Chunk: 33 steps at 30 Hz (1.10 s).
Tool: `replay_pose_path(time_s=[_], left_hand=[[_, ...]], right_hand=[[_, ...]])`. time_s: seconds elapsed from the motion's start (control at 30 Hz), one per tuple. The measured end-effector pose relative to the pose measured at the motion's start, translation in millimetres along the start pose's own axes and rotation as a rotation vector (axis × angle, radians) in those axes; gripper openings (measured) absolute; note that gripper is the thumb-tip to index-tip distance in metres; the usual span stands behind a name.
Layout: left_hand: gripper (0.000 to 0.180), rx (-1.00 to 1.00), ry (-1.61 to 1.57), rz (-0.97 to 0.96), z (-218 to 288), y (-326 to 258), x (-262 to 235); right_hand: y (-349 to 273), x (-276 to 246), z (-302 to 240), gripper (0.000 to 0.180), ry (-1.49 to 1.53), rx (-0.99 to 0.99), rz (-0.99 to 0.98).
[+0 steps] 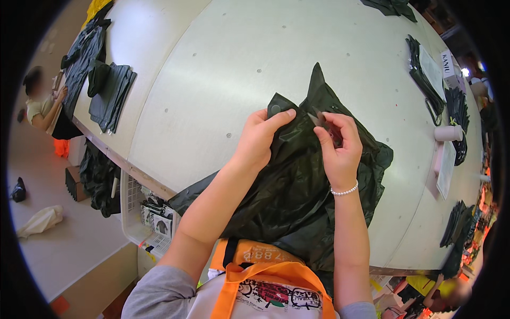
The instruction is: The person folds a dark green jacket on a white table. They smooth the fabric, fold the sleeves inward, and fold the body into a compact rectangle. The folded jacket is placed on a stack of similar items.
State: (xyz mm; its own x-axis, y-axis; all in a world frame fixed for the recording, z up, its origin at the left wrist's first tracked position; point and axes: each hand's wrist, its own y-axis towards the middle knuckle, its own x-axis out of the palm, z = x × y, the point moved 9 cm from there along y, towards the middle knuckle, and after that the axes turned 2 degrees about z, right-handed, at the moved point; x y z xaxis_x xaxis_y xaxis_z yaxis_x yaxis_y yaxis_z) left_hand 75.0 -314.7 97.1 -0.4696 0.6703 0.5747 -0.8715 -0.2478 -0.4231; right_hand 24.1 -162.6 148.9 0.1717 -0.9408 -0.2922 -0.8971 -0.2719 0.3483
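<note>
- Broad, pale grey-white tabletop [212, 69] spreading out ahead of us, dotted with small dark marks and crossed by seams!
- Over its near edge, right before our body, sprawls the crumpled, glossy dark-green garment of thin material [297, 181], one pointed flap jutting away from us.
- Down below the table's left edge we spot a white lattice-walled plastic basket [129, 207], printed packets inside.
- Up on the left, a folded dark-green fabric stack [112, 101] lies well apart from our garment.
- Our left hand [258, 135] pinches a corner of that garment, thumb on top.
- And our right hand [341, 138]! Thumb and fingers grip a small pointed metal tool [316, 119], its tips by the fabric; whether they touch, we cannot tell.
- Circling our right wrist, a white beaded bracelet [344, 190].
- Tiniest of all, a round dark disc [275, 108] on the pinched corner, near our left thumb.
</note>
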Motion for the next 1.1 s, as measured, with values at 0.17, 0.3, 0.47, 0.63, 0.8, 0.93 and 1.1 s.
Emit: replay_pose_path(time_s=[0.17,0.3,0.47,0.63,0.8,0.93,1.1], left_hand=[[0.012,-0.015,-0.021,-0.021,-3.1,1.4,-2.8],[0.011,-0.026,-0.032,-0.015,-2.2,0.5,-0.9],[0.01,-0.01,-0.035,-0.034,-2.5,1.8,1.5],[0.01,0.0,-0.023,-0.026,-5.8,3.5,-0.2],[0.01,-0.013,-0.015,-0.015,-6.2,3.5,-0.6],[0.011,0.001,-0.01,0.009,-5.0,3.2,-2.9],[0.013,0.05,0.034,0.052,-8.6,8.1,-2.8]], right_hand=[[-4.3,11.9,-5.6,0.024,0.016,-0.043,0.005],[-3.3,14.9,-4.1,0.024,0.037,-0.028,0.013],[-3.0,15.8,-0.1,0.023,0.092,0.009,0.025],[-4.2,15.8,-2.3,0.021,0.045,-0.004,0.07],[-5.2,16.4,-0.4,0.02,0.044,-0.007,0.099],[-7.3,13.0,10.9,0.019,0.193,0.065,0.174],[-0.3,16.8,2.3,0.017,0.134,0.016,0.144]])
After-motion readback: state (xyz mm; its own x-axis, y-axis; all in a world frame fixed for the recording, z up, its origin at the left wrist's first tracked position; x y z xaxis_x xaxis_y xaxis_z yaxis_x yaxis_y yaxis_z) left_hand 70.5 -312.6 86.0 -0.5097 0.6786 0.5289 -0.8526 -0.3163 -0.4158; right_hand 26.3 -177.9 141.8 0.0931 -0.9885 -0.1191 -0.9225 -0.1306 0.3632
